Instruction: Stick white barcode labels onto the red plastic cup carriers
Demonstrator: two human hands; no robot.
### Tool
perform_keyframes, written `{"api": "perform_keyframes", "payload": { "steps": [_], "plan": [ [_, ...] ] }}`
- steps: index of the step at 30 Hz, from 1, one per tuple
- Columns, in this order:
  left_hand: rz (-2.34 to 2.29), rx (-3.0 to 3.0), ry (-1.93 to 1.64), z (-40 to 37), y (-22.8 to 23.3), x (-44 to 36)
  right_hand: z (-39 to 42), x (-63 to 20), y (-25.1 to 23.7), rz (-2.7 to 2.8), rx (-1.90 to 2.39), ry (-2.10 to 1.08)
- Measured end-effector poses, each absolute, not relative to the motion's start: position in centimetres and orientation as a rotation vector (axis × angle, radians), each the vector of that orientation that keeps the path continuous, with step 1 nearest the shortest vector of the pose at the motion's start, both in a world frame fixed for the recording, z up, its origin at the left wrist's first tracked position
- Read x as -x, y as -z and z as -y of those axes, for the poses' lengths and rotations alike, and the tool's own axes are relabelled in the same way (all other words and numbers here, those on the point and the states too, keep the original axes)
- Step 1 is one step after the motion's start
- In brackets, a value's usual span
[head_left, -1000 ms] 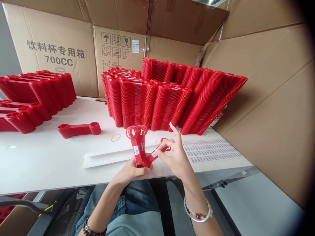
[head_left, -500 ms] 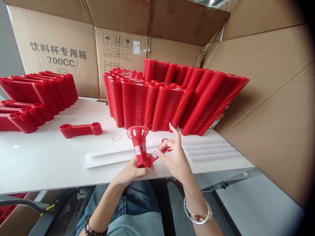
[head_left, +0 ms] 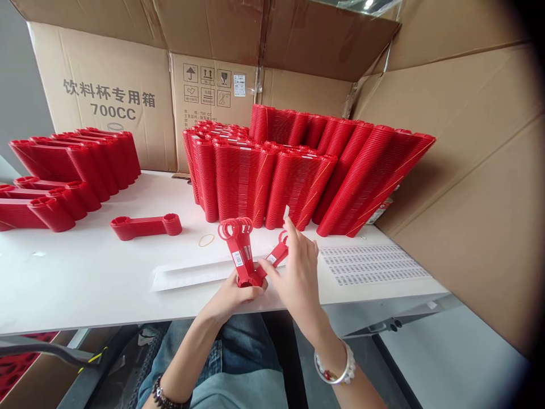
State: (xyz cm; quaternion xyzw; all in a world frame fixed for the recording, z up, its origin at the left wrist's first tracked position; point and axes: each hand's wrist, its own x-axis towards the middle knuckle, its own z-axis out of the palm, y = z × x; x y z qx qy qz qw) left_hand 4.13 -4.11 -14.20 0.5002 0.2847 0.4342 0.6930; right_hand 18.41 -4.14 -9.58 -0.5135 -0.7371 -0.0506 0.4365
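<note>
Since a second ago, the right hand (head_left: 298, 272) has drawn in toward the fanned red carriers (head_left: 240, 250), and the loose red carrier (head_left: 276, 254) it pinches now lies closer against the fan. That fan stands at the table's (head_left: 85, 278) near edge, ring ends up, its base clamped in the left hand (head_left: 238, 295). A small white sticker (head_left: 286, 211) sits on the raised right forefinger. At 3 o'clock of the hands lies a label sheet (head_left: 370, 264); under them, a bare backing strip (head_left: 191, 275). At 11 o'clock lie a rubber band (head_left: 206, 240) and a short carrier stack (head_left: 147, 225). Tall red stacks (head_left: 298, 170) lean at 12 o'clock before cardboard boxes (head_left: 110, 96); more stacks (head_left: 68, 170) at 10 o'clock.
</note>
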Motion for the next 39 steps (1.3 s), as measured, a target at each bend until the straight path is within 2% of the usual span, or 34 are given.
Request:
{"api": "perform_keyframes", "payload": {
  "steps": [13, 21, 32, 39],
  "plan": [
    [-0.568, -1.148, -0.968, 4.2, 14.4, -3.6, 2.8, -20.2, 9.1, 1.409, 1.086, 0.189],
    [-0.579, -1.121, -0.976, 4.0, 14.8, -3.8, 3.7, -19.6, 9.0, 1.548, 0.984, 0.315],
    [-0.703, -1.473, -0.918, 4.9, 15.4, -5.0, 4.0, -19.2, 9.0, 1.767, 1.086, -0.014],
    [-0.685, -1.393, -0.939, 4.6, 15.4, -4.6, 4.5, -19.0, 8.6, 1.832, 1.165, -0.164]
  ]
}}
